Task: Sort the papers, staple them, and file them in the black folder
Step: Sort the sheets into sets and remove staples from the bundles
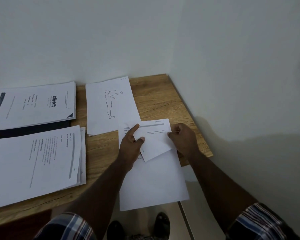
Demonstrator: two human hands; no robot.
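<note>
- At the far left a "blinkit" stack point(36, 104) lies on top of the black folder point(29, 129), only a dark strip of which shows along the stack's near edge. My guess is that pile is parked there because it is headed for the folder first.
- Just in front, a thicker printed stack point(33, 163) lies fanned at its right edge, so several sheets sit loosely together, not yet squared or stapled as far as I can see.
- Towards the middle of the wooden table point(163, 101), a small pile topped by a figure drawing point(109, 104) lies near the wall, well clear of the hands; it looks like another sorted group.
- The left hand point(131, 146) comes next: its forefinger is stretched out along the top of a loose sheet point(154, 141), and the thumb pinches that sheet near its left side. The sheet sits skewed, seemingly being lifted or turned.
- Under it lies a long page point(152, 181) that overhangs the near table edge, probably so its corner is easy to pick up.
- The right hand point(184, 137) has its fingers curled at the loose sheet's right edge, pinching it there, so both hands hold the same paper between them.
- I see no stapler anywhere. I judge the sorting is under way, with stapling and filing not yet begun.
</note>
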